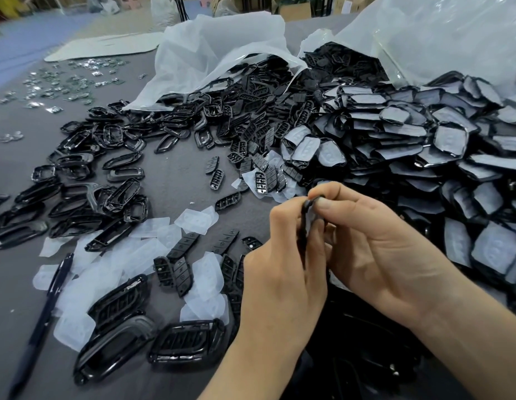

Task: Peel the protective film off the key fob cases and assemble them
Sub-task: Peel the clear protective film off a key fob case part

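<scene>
A black key fob case part point(305, 223) stands edge-on between both hands at the lower middle. My left hand point(282, 261) grips its lower side with curled fingers. My right hand point(375, 243) pinches its top edge between thumb and forefinger. Whitish film shows on the side of the part facing the right hand; most of the part is hidden by the fingers. To the right lies a big heap of film-covered cases point(441, 157). Peeled film sheets point(127, 264) lie scattered at the lower left.
Black frame parts point(86, 180) spread over the grey table at left, button pads point(178, 264) among the films. Two open plastic bags point(222, 56) spill parts at the back. A dark pen point(46, 310) lies at the lower left. Small clear packets point(63, 82) sit far left.
</scene>
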`<state>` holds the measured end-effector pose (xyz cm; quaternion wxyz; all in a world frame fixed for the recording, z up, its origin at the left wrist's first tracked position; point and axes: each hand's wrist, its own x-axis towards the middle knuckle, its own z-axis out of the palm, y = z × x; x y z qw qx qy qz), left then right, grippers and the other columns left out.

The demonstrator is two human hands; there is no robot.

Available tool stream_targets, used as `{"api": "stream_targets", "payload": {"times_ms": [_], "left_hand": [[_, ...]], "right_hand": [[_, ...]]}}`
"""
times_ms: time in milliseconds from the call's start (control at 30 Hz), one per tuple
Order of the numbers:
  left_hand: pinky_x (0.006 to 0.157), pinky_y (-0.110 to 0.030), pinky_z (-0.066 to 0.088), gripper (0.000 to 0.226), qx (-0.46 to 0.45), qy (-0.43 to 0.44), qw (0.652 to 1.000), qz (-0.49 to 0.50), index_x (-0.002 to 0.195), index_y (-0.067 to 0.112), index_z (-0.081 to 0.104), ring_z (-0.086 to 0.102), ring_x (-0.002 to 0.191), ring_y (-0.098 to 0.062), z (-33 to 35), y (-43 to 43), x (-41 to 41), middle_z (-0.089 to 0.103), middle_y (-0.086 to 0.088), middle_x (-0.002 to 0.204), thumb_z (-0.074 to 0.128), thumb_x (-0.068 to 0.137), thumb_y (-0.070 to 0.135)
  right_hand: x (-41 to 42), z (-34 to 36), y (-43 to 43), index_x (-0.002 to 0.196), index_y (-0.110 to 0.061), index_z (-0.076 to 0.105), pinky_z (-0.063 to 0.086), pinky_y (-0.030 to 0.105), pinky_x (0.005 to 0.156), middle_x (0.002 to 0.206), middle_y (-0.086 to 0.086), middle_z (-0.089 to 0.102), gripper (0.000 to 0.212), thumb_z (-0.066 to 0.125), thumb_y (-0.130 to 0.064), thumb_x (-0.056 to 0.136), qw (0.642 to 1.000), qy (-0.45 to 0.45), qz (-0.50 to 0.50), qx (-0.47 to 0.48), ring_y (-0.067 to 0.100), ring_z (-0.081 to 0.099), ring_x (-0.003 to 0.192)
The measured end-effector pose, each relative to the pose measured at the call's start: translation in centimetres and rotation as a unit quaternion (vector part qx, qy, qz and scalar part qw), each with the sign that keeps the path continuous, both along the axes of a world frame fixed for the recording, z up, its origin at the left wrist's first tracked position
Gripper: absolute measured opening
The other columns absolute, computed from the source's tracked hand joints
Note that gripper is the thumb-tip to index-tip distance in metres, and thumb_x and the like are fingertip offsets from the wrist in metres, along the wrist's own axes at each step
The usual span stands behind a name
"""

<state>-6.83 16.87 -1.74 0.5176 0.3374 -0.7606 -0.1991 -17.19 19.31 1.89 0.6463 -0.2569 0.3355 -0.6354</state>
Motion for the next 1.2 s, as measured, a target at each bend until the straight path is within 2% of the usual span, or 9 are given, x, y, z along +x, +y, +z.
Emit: {"api": "stream_targets", "payload": {"times_ms": [133, 267, 400, 467, 533, 667, 867, 1100, 1200], "left_hand": [[0.051, -0.001, 0.037, 0.019, 0.026, 0.006, 0.999, -0.03, 0.108, 0.03, 0.04, 0.06, 0.065, 0.004, -0.1, 0.1, 0.1, 0.063, 0.015, 0.093, 0.05, 0.094, 0.023], [0.039, -0.02, 0.045, 0.019, 0.125, 0.071, 0.987, -0.067, 0.104, 0.039, 0.038, 0.057, 0.041, -0.005, 0.0, 0.3, 0.1, 0.065, 0.007, 0.064, 0.052, 0.092, 0.03], [0.036, -0.02, 0.043, 0.021, 0.249, 0.155, 0.951, -0.098, 0.097, 0.042, 0.052, 0.055, 0.03, -0.019, 0.4, 0.3, 0.1, 0.062, 0.002, 0.05, 0.057, 0.087, 0.025], [0.035, -0.02, 0.042, 0.028, 0.284, 0.175, 0.936, -0.11, 0.105, 0.043, 0.058, 0.053, 0.029, -0.02, 0.7, 0.3, 0.1, 0.063, 0.002, 0.051, 0.056, 0.086, 0.021], [0.033, -0.018, 0.04, 0.04, 0.327, 0.202, 0.913, -0.14, 0.119, 0.042, 0.056, 0.051, 0.029, -0.015, 0.9, 0.4, 0.2, 0.07, 0.0, 0.062, 0.056, 0.088, 0.017], [0.031, -0.016, 0.038, 0.041, 0.362, 0.203, 0.892, -0.18, 0.135, 0.015, 0.05, 0.049, 0.028, -0.011, 1.1, 0.1, 0.5, 0.073, -0.005, 0.072, 0.052, 0.096, 0.005], [0.031, -0.015, 0.037, 0.04, 0.361, 0.207, 0.888, -0.198, 0.124, 0.035, 0.051, 0.049, 0.029, -0.01, 1.3, 0.2, 0.6, 0.071, -0.003, 0.068, 0.049, 0.097, 0.005], [0.031, -0.016, 0.037, 0.023, 0.372, 0.234, 0.865, -0.242, 0.11, 0.028, 0.057, 0.046, 0.029, -0.01, 1.4, 0.0, 0.6, 0.067, -0.007, 0.064, 0.047, 0.095, 0.014], [0.031, -0.016, 0.038, 0.026, 0.367, 0.228, 0.868, -0.243, 0.115, 0.027, 0.055, 0.048, 0.029, -0.01, 1.2, 0.0, 0.7, 0.068, -0.007, 0.064, 0.047, 0.097, 0.01]], "right_hand": [[-0.2, -0.1, -0.3, 0.068, -0.02, 0.068, 0.052, 0.022, 0.049, 0.063, 0.006, 0.067, 0.009, 0.068, -0.013, 0.062, 0.999, 0.044, -0.002, -0.012, 0.016, 0.066, 0.054], [-0.6, -0.3, -0.4, 0.07, -0.022, 0.072, 0.046, 0.033, 0.057, 0.067, 0.008, 0.069, 0.015, 0.064, -0.01, 0.067, 0.995, 0.101, -0.004, -0.005, 0.026, 0.059, 0.056], [-1.9, -0.1, -0.3, 0.081, -0.018, 0.076, 0.053, 0.025, 0.058, 0.083, 0.008, 0.072, 0.019, 0.059, -0.021, 0.074, 0.987, 0.162, -0.004, -0.008, 0.018, 0.065, 0.073], [-2.1, 0.0, -0.4, 0.082, -0.017, 0.077, 0.053, 0.019, 0.061, 0.081, 0.002, 0.073, 0.018, 0.062, -0.023, 0.076, 0.984, 0.179, -0.013, -0.011, 0.012, 0.066, 0.073], [-2.0, 0.1, -0.4, 0.075, -0.018, 0.078, 0.05, 0.015, 0.056, 0.072, -0.001, 0.072, 0.018, 0.061, -0.023, 0.073, 0.982, 0.185, -0.035, -0.001, 0.008, 0.065, 0.064], [-2.0, -0.1, -0.4, 0.07, -0.019, 0.078, 0.047, 0.015, 0.051, 0.067, 0.0, 0.071, 0.018, 0.06, -0.023, 0.07, 0.98, 0.193, -0.046, 0.014, 0.008, 0.063, 0.058], [-2.0, -0.1, -0.4, 0.07, -0.017, 0.077, 0.042, 0.018, 0.049, 0.066, 0.001, 0.069, 0.018, 0.061, -0.024, 0.07, 0.98, 0.193, -0.039, 0.025, 0.009, 0.061, 0.057], [-2.1, 0.0, -0.3, 0.069, -0.013, 0.075, 0.041, 0.018, 0.041, 0.065, 0.006, 0.066, 0.019, 0.059, -0.021, 0.073, 0.984, 0.178, -0.029, 0.013, 0.013, 0.051, 0.049], [-2.2, -0.2, -0.4, 0.071, -0.012, 0.075, 0.042, 0.017, 0.042, 0.063, 0.006, 0.064, 0.017, 0.064, -0.024, 0.071, 0.982, 0.189, -0.026, 0.009, 0.013, 0.048, 0.048]]}}
